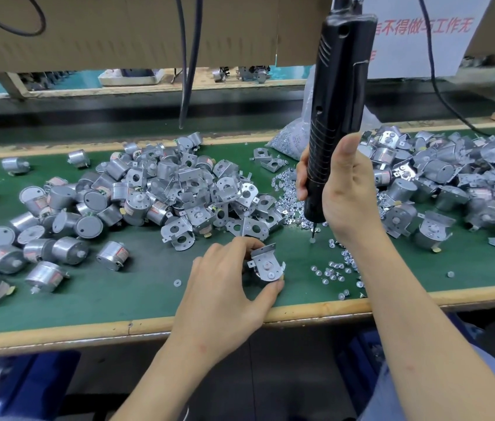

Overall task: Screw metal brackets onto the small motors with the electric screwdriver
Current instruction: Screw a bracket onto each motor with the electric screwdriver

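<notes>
My left hand (225, 287) holds a small round motor with a metal bracket (266, 265) laid over its face, resting on the green mat (137, 287) near the front edge. My right hand (346, 189) grips the black electric screwdriver (337, 110), held upright, hanging from above. Its bit points down onto a loose screw (312, 240) on the mat, a little up and right of the held motor. Several loose screws (331, 268) lie scattered around the bit.
A heap of bare motors and loose brackets (155, 192) covers the left and middle of the mat. A pile of motors with brackets on them (453, 183) lies at the right. A clear bag of screws (292, 138) stands behind. Cables (190, 56) hang down at the back.
</notes>
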Available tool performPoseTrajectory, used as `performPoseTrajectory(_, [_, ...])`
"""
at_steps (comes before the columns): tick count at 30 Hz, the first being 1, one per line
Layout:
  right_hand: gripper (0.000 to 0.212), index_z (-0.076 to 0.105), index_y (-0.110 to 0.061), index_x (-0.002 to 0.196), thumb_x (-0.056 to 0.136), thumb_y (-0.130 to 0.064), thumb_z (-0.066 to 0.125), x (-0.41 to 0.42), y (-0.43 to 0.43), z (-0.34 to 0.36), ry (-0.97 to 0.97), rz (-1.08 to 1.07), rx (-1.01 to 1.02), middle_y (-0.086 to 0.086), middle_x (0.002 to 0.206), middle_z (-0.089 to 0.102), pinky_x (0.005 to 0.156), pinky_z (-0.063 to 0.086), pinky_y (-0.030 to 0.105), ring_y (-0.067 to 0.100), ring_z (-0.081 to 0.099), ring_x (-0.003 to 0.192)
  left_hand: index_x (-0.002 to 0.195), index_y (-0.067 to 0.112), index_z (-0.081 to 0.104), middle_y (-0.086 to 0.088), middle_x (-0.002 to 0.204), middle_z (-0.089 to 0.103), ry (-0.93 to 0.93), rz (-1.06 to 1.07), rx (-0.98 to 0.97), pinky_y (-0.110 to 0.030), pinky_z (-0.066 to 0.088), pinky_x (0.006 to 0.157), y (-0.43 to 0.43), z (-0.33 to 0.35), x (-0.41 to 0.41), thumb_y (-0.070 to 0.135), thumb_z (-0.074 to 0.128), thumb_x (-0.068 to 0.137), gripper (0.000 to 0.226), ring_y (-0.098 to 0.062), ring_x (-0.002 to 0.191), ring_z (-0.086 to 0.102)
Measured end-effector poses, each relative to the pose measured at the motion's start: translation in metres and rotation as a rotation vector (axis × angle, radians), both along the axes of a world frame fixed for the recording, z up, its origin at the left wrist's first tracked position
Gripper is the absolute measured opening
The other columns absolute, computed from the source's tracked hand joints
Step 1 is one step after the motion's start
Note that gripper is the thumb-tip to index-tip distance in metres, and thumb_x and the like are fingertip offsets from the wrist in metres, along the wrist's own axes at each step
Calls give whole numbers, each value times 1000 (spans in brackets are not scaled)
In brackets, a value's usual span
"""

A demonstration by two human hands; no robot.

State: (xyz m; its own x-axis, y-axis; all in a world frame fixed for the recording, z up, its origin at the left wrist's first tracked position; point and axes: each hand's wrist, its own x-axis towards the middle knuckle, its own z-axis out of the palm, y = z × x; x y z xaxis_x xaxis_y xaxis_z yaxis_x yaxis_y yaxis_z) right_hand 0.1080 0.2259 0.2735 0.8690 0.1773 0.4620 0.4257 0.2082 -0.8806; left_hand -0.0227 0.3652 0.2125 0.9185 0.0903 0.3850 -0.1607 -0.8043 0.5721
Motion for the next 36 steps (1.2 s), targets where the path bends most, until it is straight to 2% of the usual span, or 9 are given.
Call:
performPoseTrajectory(8, [73,60,-17,79,76,-87,39,0,1,-1,15,8,-14,-2,64,61,54,49,28,17,56,52,109,39,48,28,96,52,3,1,-3,-40,48,81,0,-1,0,54,67,80,38,-7,89,51])
performPoseTrajectory(18, [74,59,-13,78,75,-85,39,-1,0,-2,29,3,-2,-1,63,60,55,49,31,19,56,54,109,39,49,30,97,51,2,5,-12,-41,48,81,-1,0,0,53,68,79,38,-7,89,51])
performPoseTrajectory(25, [76,59,-14,79,73,-88,39,-7,0,3,39,19,-10,-2,63,60,54,49,29,17,55,53,109,41,52,32,97,52,34,-1,-66,-39,48,84,0,1,-1,55,72,75,41,-2,91,52])
performPoseTrajectory(31, [63,63,-30,71,69,-88,37,-24,11,26,19,149,81,-3,60,56,50,44,27,18,50,47,107,39,59,23,94,56,61,12,-123,-40,50,87,1,1,1,54,77,69,45,-4,94,57])
performPoseTrajectory(36, [68,58,-19,73,69,-83,34,-41,25,34,33,291,150,1,57,52,49,41,28,19,45,44,104,36,61,19,94,59,75,14,-136,-38,50,88,2,2,1,52,81,70,42,-4,95,58])
